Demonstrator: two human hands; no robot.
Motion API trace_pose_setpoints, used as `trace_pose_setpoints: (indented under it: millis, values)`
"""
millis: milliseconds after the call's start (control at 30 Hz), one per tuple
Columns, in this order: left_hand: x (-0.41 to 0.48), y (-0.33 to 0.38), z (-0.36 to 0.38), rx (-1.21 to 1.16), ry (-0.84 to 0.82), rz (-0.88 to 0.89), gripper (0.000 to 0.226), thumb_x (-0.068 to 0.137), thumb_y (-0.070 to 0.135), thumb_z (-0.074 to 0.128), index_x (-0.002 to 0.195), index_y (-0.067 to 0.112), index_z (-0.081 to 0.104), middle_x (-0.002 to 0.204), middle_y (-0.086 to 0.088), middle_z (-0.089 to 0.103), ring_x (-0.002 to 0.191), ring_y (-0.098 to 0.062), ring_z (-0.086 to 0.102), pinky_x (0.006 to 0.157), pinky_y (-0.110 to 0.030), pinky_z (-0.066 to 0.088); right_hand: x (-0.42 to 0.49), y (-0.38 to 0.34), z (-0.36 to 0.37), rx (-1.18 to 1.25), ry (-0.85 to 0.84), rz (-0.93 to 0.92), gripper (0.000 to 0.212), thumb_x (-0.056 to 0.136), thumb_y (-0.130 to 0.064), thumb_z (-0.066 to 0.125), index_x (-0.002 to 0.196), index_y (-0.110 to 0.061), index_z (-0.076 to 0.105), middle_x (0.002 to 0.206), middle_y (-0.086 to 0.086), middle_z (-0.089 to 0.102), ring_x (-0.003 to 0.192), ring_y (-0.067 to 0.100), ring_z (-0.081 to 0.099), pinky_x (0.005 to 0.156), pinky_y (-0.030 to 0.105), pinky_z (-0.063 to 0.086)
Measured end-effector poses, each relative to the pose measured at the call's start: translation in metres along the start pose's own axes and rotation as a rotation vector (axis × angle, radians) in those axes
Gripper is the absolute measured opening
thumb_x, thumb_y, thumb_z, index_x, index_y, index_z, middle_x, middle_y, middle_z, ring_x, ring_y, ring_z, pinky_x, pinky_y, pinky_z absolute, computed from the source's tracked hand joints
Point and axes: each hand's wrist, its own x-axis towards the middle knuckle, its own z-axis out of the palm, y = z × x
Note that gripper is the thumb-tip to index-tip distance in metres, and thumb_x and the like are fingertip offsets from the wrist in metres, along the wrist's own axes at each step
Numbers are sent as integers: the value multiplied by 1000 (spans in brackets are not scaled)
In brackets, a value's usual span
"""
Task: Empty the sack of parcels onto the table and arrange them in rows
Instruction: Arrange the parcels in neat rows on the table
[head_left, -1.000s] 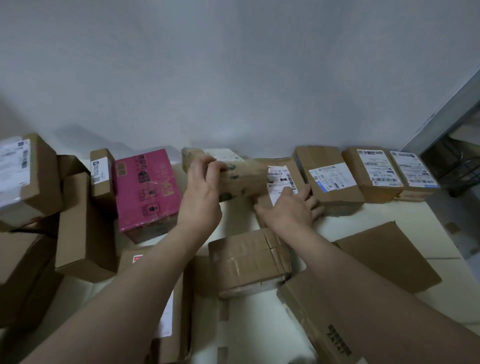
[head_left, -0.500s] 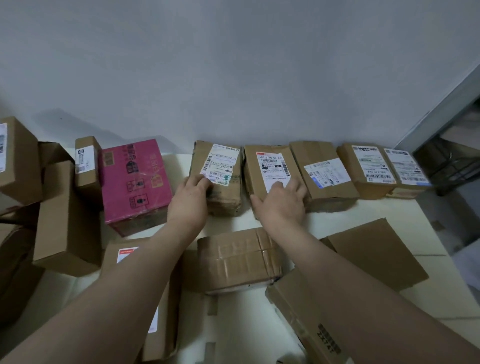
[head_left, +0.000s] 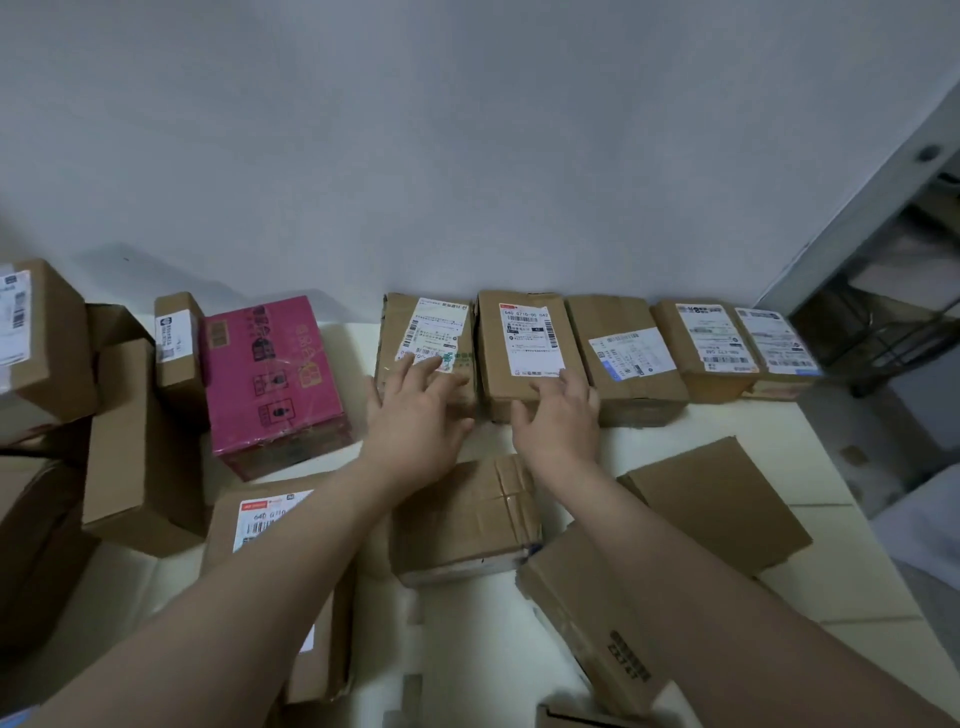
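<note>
Now left hand farther onto parcel

Both forearms bare, stretched forward and converging slightly. Left hand palm down, fingers straight and spread. Right hand likewise flat, fingers loosely splayed, gripping nothing. Hands level, side by side, apart.

A plain, pale grey painted wall fills the upper half and stands directly behind the white flat-topped table, whose surface shows thin seams. At the right a slanted grey metal frame rises. Beyond it a dark wire rack stands in shadow. The light is soft.
</note>
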Motion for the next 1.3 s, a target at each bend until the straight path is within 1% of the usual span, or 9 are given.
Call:
trace_pose_setpoints:
  millis: [133,333,600,767,900,967,1100,1200,1300]
  values:
    - [-30,36,-8,51,-104,59,59,91,55,52,144,35,35,158,0,22,149,-25,4,118,-59,0,-33,20,-32,15,1,29,41,96,-33,53,135,-20,51,150,7,31,136,29,25,110,35,28]
    - [-78,85,-3,78,-168,105,67,89,45,58,148,32,30,158,-4,23,149,-28,4,119,-57,0,-80,86,-91,83,117,243,56,92,-31,59,143,-19,39,154,7,26,140,29,24,111,38,27]
    - [-119,169,23,94,-258,143,64,93,46,50,150,28,26,157,-6,27,149,-30,3,118,-58,-7,-109,183,-117,64,-28,417,66,92,-28,61,146,-9,29,148,14,34,136,35,28,104,43,37]
    - [-106,221,57,-60,-284,-132,67,97,26,42,155,24,10,163,-8,13,150,-29,-6,116,-57,-10,-96,233,-119,212,-96,314,74,92,-30,60,153,-17,20,159,5,22,140,34,29,107,44,38]
    - [-100,245,77,-197,-336,-398,76,94,21,39,156,20,-6,161,-18,11,148,-35,-14,115,-56,-12,-88,258,-121,516,-280,348,83,88,-39,63,153,-31,12,152,3,37,130,30,47,103,44,45]
    - [-94,246,83,-316,-275,-524,74,93,23,38,155,22,-3,159,-18,21,149,-33,-13,115,-54,-13,-84,263,-121,599,-299,342,83,83,-39,65,151,-33,19,152,2,36,126,29,52,101,49,48]
    - [-85,260,75,-447,-24,-546,69,98,52,31,156,20,7,135,-10,59,147,-29,20,119,-51,-8,-74,262,-132,701,-145,230,58,81,-46,71,129,-22,48,131,1,33,105,22,59,94,44,54]
    - [-77,275,63,-621,92,-505,60,98,60,24,151,30,29,129,-8,62,142,-34,30,120,-53,7,-73,263,-152,953,46,228,26,90,-57,54,99,-33,53,128,0,37,101,12,56,95,42,52]
    - [-66,284,66,-761,30,-460,65,96,65,14,140,31,47,140,-7,54,139,-34,36,117,-54,20,-70,276,-169,1013,178,294,31,95,-57,43,85,-30,55,128,5,47,104,16,55,97,42,47]
